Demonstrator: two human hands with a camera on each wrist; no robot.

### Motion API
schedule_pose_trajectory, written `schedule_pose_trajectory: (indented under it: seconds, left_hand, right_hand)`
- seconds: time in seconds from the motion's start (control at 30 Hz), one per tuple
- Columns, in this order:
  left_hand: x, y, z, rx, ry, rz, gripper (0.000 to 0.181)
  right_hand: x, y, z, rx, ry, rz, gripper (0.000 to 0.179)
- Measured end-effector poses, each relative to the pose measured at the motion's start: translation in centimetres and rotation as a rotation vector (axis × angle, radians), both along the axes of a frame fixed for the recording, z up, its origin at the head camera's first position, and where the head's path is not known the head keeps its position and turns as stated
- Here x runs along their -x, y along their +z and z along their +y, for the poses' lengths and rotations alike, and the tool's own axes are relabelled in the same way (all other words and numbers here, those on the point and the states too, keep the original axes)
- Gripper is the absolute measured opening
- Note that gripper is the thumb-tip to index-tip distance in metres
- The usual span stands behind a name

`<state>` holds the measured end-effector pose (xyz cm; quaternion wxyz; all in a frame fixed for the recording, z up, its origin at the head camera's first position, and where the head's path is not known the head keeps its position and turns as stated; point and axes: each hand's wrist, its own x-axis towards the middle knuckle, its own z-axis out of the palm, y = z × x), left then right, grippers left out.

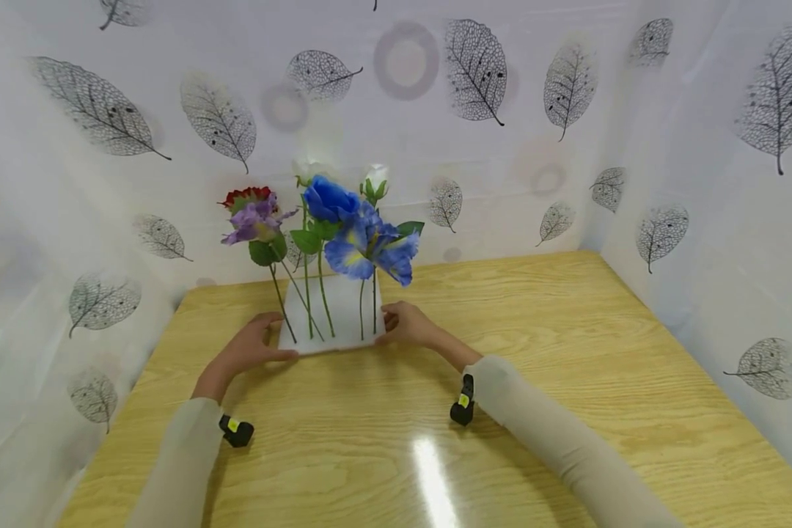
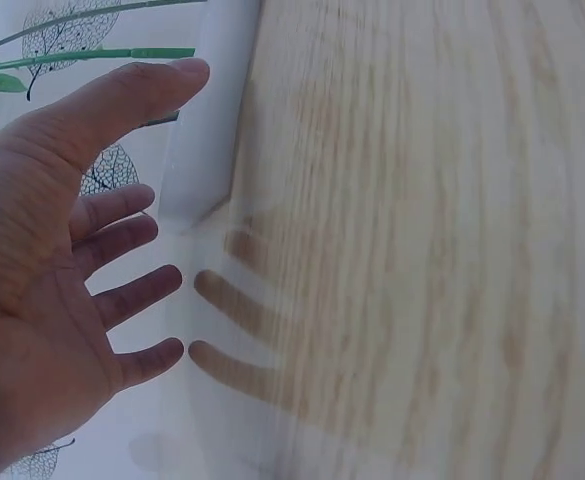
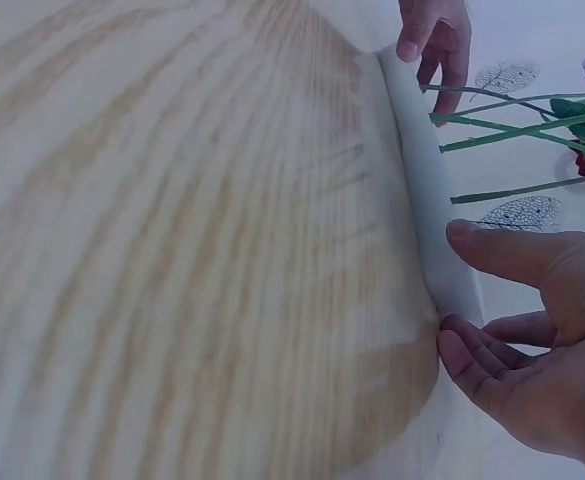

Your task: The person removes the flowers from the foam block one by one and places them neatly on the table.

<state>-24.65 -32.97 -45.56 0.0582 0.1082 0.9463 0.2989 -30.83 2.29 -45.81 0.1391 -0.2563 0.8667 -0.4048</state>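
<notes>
A white foam block (image 1: pixel 343 312) lies on the table with several artificial flowers standing in it by their stems. They include a purple flower (image 1: pixel 256 221), a red flower (image 1: pixel 246 196), a blue flower (image 1: pixel 330 199), a blue-and-yellow iris (image 1: pixel 372 246) and a white rosebud (image 1: pixel 376 183). At the block's left end is my left hand (image 1: pixel 251 343), thumb along the front edge; its fingers (image 2: pixel 137 297) look straight and spread in the left wrist view. My right hand (image 1: pixel 408 325) grips the right end, thumb over the front and fingers (image 3: pixel 487 365) curled at the corner.
The wood-grain table (image 1: pixel 534 330) extends in front and to the right. White sheeting (image 1: pixel 488 154) printed with leaves hangs behind and at both sides. Black wrist cameras sit on the left sleeve (image 1: pixel 188 440) and right sleeve (image 1: pixel 534 411). A light streak reflects near the front.
</notes>
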Motion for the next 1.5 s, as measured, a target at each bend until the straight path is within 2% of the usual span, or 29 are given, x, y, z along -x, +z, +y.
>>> schedule_pose_trajectory:
  seconds: [0.13, 0.37, 0.63, 0.9, 1.13, 1.5]
  left_hand:
    - [0.4, 0.1, 0.2, 0.014, -0.039, 0.023, 0.094]
    - [0.9, 0.4, 0.6, 0.043, -0.096, 0.054, 0.09]
    - [1.3, 0.3, 0.6, 0.048, -0.085, 0.056, 0.092]
    - [0.9, 0.3, 1.0, 0.045, -0.07, 0.066, 0.09]
    - [0.8, 0.4, 1.1, 0.039, -0.063, 0.039, 0.091]
    - [0.7, 0.2, 1.2, 0.033, -0.05, 0.043, 0.09]
  right_hand:
    - [-0.1, 0.5, 0.6, 0.027, 0.009, 0.002, 0.071]
    - [0.3, 1.6, 1.5, 0.152, 0.024, 0.086, 0.052]
    - [1.0, 2.2, 1.0, 0.367, -0.029, 0.041, 0.04]
    - [0.7, 1.7, 0.2, 0.516, -0.063, -0.002, 0.034]
    - [0.2, 1.3, 0.0, 0.573, -0.072, -0.011, 0.032]
    - [0.5, 0.3, -0.3, 0.572, -0.1, -0.011, 0.03]
